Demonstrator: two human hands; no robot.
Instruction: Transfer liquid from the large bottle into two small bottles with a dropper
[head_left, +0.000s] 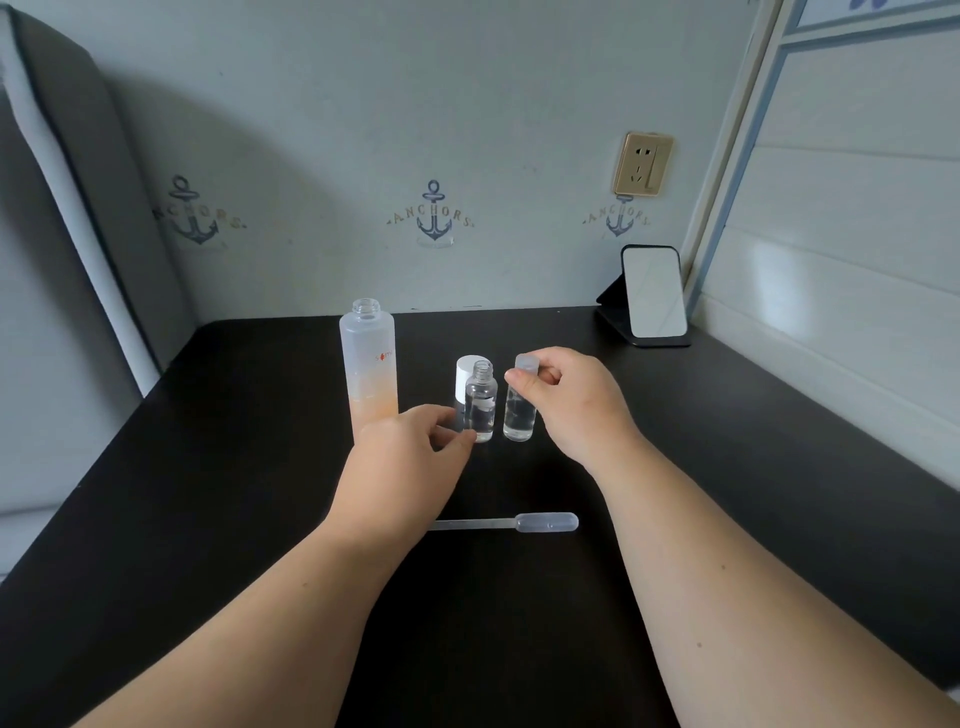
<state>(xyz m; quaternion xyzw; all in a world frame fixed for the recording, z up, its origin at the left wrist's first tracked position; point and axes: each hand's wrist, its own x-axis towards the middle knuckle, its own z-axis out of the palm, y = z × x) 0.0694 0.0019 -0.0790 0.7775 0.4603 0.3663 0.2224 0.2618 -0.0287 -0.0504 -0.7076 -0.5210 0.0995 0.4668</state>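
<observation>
The tall frosted large bottle (369, 364) stands uncapped at the left, with orange liquid low in it. Two small clear bottles hold clear liquid. The left small bottle (480, 402) has an open neck, and the right small bottle (519, 415) stands just beside it. My right hand (566, 400) pinches a translucent cap (525, 362) on top of the right small bottle. My left hand (410, 457) pinches what looks like a small clear cap (448, 429) at the base of the left small bottle. The plastic dropper (519, 522) lies flat on the table between my forearms.
A white cap (466, 374) stands behind the left small bottle. The dark table (260, 467) meets the wall at the back. A small mirror on a black stand (652, 296) sits at the back right, under a wall socket (643, 163).
</observation>
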